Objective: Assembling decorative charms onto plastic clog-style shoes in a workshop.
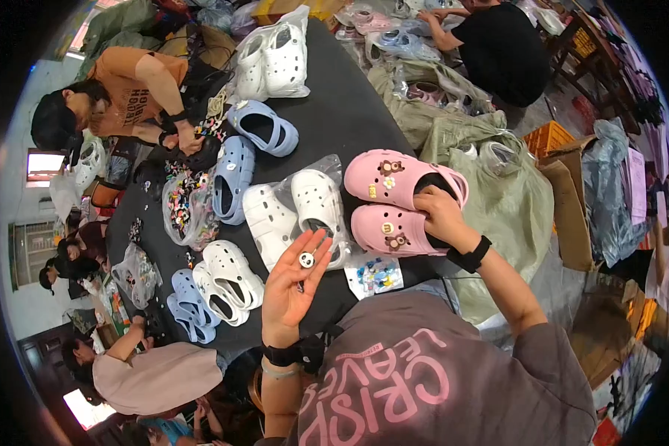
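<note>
My left hand (293,286) is turned palm up, its fingers long and nearly straight. A round black-and-white panda shoe charm (306,260) is held at these fingers, and a small dark piece shows lower on the palm. A pair of pink clogs (379,178) lies side by side, toes pointing left, with bear, flower and other small charms on the uppers. Over their heel openings is my right hand (440,214), fingers bent in at the nearer clog and fingertips hidden inside. White clogs (316,201) on clear plastic are just beyond my left hand.
A bag of small colourful charms (375,276) lies by the dark table's (334,67) near edge. Blue clogs (234,178), more white clogs (230,275) and a bag of mixed charms (189,204) stand left. Co-workers sit around; green sacks (490,215) lie right.
</note>
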Tool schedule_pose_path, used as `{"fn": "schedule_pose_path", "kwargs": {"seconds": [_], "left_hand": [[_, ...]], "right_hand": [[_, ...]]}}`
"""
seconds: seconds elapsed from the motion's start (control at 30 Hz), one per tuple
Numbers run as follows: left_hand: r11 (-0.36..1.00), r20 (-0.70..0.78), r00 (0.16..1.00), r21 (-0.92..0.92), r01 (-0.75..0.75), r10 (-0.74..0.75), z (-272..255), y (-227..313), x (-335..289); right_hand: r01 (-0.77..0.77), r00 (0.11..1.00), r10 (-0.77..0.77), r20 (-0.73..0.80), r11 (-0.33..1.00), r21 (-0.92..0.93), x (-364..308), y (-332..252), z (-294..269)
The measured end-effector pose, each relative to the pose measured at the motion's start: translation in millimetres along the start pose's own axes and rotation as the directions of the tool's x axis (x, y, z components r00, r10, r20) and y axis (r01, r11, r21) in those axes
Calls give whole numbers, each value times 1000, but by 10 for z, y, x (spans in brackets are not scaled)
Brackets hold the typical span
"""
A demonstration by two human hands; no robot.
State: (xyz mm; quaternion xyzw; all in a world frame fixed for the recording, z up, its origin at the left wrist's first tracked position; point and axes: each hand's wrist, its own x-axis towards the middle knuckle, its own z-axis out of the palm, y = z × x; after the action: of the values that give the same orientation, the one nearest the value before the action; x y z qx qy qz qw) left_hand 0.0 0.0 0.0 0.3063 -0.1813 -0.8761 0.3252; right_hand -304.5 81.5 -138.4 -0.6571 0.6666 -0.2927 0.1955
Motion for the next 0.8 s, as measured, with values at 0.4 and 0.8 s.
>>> {"fn": "schedule_pose_path", "kwargs": {"seconds": [0.4,0.8], "left_hand": [[993,-184,982,117,-14,36,-309,-49,74],[784,-98,950,594,-183,296,85,-41,66]], "right_hand": [[70,998,-70,0,998,-4,242,54,-5],[274,959,-280,42,954,121,338,-527,-477]]}}
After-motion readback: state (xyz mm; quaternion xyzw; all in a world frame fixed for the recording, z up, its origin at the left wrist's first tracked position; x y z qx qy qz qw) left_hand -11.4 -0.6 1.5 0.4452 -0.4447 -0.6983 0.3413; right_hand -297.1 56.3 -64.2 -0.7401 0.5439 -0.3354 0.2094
